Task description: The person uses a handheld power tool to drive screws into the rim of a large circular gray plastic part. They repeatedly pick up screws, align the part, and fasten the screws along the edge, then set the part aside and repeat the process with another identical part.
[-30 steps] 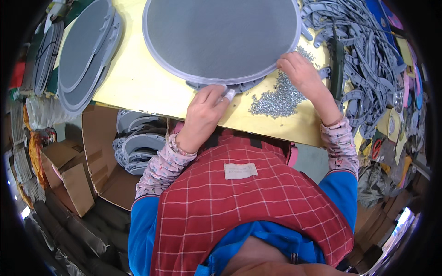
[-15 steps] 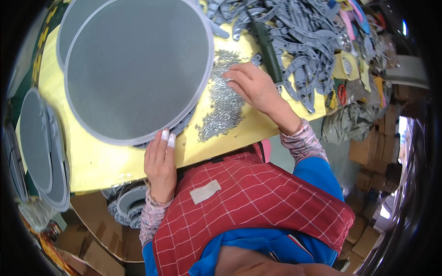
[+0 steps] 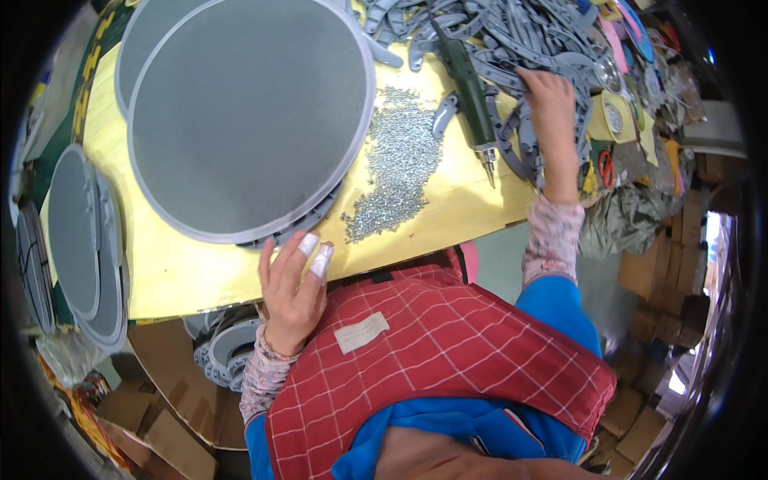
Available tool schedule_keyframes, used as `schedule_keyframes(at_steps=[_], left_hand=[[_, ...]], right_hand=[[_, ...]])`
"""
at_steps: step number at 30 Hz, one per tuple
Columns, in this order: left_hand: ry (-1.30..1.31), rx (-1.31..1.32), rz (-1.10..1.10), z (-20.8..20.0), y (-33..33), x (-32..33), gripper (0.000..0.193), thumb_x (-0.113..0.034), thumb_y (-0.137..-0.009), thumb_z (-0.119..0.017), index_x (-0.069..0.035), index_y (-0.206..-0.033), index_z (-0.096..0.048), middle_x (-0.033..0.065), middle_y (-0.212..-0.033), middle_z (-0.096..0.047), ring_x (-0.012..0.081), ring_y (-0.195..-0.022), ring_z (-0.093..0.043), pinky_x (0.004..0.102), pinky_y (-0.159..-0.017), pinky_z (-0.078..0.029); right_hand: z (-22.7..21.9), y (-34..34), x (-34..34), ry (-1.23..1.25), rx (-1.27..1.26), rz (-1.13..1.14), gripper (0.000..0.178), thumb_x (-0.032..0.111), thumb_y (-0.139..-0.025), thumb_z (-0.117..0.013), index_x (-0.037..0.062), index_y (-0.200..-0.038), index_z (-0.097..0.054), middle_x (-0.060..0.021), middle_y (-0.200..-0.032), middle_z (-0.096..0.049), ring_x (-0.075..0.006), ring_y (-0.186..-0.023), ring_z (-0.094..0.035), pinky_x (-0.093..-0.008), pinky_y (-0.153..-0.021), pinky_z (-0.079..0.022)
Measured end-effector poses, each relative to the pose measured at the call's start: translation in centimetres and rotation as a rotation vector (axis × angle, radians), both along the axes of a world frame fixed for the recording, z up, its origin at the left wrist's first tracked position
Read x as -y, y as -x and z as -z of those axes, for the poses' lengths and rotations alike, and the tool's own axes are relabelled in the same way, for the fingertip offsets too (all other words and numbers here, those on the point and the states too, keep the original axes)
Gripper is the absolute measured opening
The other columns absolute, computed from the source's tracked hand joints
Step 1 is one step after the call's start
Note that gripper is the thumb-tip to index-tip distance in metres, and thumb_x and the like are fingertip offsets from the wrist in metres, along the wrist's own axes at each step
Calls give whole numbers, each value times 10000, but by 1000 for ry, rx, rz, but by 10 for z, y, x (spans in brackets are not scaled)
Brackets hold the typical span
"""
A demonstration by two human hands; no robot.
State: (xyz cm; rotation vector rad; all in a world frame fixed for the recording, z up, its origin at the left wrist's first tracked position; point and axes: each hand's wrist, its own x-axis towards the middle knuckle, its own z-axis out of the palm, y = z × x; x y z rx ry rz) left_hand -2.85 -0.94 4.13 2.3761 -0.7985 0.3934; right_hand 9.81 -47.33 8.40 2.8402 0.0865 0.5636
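Note:
My left hand is at the table's front edge with its fingers apart, holding nothing; white tape wraps two fingertips. Just beyond it lies a large round grey mesh panel with a pale rim. Part of a dark grey curved piece shows from under that rim. My right hand reaches over a heap of grey curved plastic parts, fingers bent onto them. Its thumb is hidden, so I cannot tell whether it grips one. Between the hands spreads a pile of small silver screws. A dark green electric screwdriver lies beside the pile.
More round mesh panels lean at the table's left edge. One loose grey curved part lies by the screws. Red-handled scissors and a yellow holder are at the right. Cardboard boxes stand below the table.
My right hand has moved from the screw pile right and away to the heap of grey parts. My left hand has drawn back from the panel's rim, fingers spreading.

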Motion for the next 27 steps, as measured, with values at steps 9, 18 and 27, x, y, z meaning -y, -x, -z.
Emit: schedule_keyframes(at_steps=[9, 18, 27], left_hand=[[1132, -973, 203, -14, -2, 40, 768, -400, -1005, -633, 66, -1520, -307, 240, -1346, -613, 307, -1220, -632, 396, -1069, -470], [-82, -446, 223, -27, 7, 13, 551, -206, -805, -803, -53, -1302, -620, 158, -996, -668, 314, -798, -681, 394, -668, -540], [16, -83, -94, -10, -31, -4, 454, -63, -698, -849, -45, -1137, -732, 131, -1009, -664, 290, -856, -656, 385, -729, -538]], right_hand=[[0, 107, -201, -709, -366, -997, 397, 135, -867, -693, 40, -1251, -662, -107, -1031, -662, -268, -903, -678, -401, -782, -570], [4, 94, -214, -1790, -1137, -406, 273, 91, -983, -602, 12, -1240, -651, -59, -934, -669, -86, -790, -649, -227, -707, -535], [20, 40, -212, -1042, -374, -520, 190, 86, -885, -724, 57, -1073, -717, -52, -967, -688, -182, -862, -669, -318, -734, -546]])
